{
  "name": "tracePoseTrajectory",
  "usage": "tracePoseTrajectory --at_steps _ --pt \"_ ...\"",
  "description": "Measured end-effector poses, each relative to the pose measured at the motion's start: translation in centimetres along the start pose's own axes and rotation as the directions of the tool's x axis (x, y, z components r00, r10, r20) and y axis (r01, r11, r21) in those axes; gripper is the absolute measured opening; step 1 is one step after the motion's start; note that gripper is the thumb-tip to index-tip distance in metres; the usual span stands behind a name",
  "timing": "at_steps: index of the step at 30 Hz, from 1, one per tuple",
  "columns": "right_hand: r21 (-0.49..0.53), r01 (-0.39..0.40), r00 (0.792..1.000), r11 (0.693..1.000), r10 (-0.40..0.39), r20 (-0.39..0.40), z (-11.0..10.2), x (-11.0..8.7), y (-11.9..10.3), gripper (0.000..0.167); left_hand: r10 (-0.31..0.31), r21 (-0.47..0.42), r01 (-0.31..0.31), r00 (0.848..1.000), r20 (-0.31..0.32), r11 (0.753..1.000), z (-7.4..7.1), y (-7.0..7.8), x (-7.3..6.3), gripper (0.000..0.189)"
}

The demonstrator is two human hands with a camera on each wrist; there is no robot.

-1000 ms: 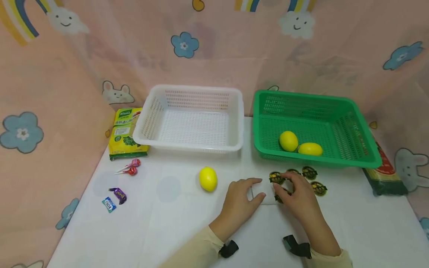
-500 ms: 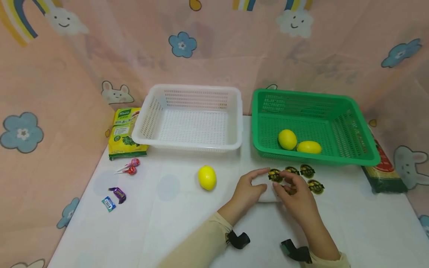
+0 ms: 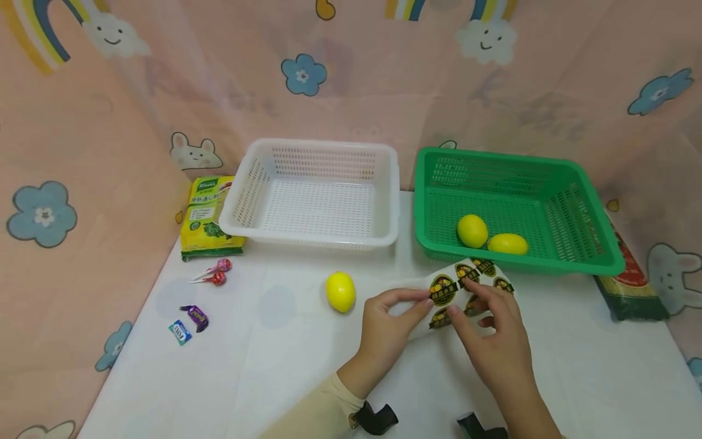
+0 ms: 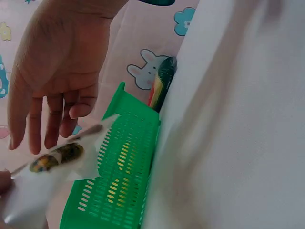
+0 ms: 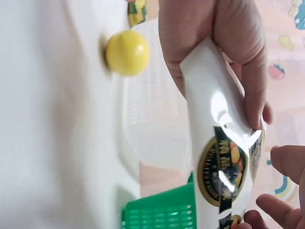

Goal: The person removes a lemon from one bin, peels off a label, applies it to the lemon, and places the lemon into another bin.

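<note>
A white sheet of round black-and-gold stickers is raised and bent above the table. My left hand pinches its left end between thumb and fingers, and the right wrist view shows that grip on the sheet's blank part. At the other side, my right hand hovers over the stickers with its fingers loosely spread. In the left wrist view, the right hand has relaxed fingers with nothing pinched between them. Whether a right fingertip touches the sheet cannot be told. A lemon lies to the left of the hands.
Behind stand a white basket and a green basket with two lemons inside. A yellow Knorr packet, lollipops and wrapped candies lie at left. Another packet is beside the green basket.
The sticker sheet has come up off the table and tilted. My left hand has gone from touching its edge to pinching it; my right hand has stayed over the stickers.
</note>
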State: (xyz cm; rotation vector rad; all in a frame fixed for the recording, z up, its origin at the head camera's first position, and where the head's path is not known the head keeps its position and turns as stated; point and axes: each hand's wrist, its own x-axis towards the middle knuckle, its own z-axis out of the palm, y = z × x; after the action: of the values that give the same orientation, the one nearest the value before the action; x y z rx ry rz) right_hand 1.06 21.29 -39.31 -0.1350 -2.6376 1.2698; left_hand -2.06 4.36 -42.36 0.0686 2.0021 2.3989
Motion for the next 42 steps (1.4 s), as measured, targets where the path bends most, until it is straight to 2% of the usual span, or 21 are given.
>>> tracePoseTrajectory --at_steps 5,9,13,20,24,29,34,37,39,42 --pt "0.03 0.078 0.997 0.996 -0.077 -0.027 0.0 -0.3 -1.3 0.053 0.045 -0.049 -0.042 0.996 0.073 0.998 -1.1 0.8 -0.8 0.009" --pt "0.035 0.116 0.993 0.993 -0.115 -0.02 0.0 -0.2 -2.1 0.049 0.104 -0.06 -0.096 0.985 0.138 0.994 -1.6 1.0 -1.1 0.008" --pt "0.018 0.135 0.991 0.991 -0.135 -0.006 0.1 -0.2 -2.6 0.045 0.144 -0.056 -0.136 0.974 0.177 0.989 -2.0 0.9 -1.1 0.013" --pt "0.001 0.149 0.988 0.989 -0.149 -0.029 0.3 -0.1 -2.9 0.042 0.174 -0.051 -0.167 0.959 0.222 0.985 -2.4 0.9 -0.8 0.016" --pt "-0.008 0.16 0.985 0.987 -0.16 -0.06 0.4 -0.1 -2.9 0.044 0.176 -0.053 -0.168 0.959 0.224 0.984 -2.5 1.0 -0.8 0.019" --pt "-0.008 0.176 0.977 0.984 -0.175 -0.123 0.7 -0.2 -2.5 0.049 0.16 -0.043 -0.155 0.967 0.196 0.987 -2.4 1.2 -1.1 0.024" --pt "0.01 0.21 0.962 0.978 -0.205 -0.182 1.1 -0.1 -2.3 0.038 0.164 -0.034 -0.16 0.971 0.172 0.987 -2.3 1.4 -1.2 0.024" --pt "0.015 0.179 0.972 0.984 -0.174 -0.16 1.1 0.0 -2.2 0.037 0.183 -0.024 -0.182 0.968 0.17 0.983 -2.4 1.4 -1.1 0.023" --pt "0.016 0.138 0.984 0.99 -0.136 -0.112 1.0 0.1 -2.2 0.04 0.202 -0.024 -0.2 0.965 0.17 0.979 -2.5 1.3 -0.9 0.022" --pt "0.03 0.11 0.993 0.993 -0.109 -0.042 0.9 0.2 -2.2 0.04 0.22 -0.045 -0.215 0.96 0.175 0.976 -2.5 1.2 -0.8 0.019"
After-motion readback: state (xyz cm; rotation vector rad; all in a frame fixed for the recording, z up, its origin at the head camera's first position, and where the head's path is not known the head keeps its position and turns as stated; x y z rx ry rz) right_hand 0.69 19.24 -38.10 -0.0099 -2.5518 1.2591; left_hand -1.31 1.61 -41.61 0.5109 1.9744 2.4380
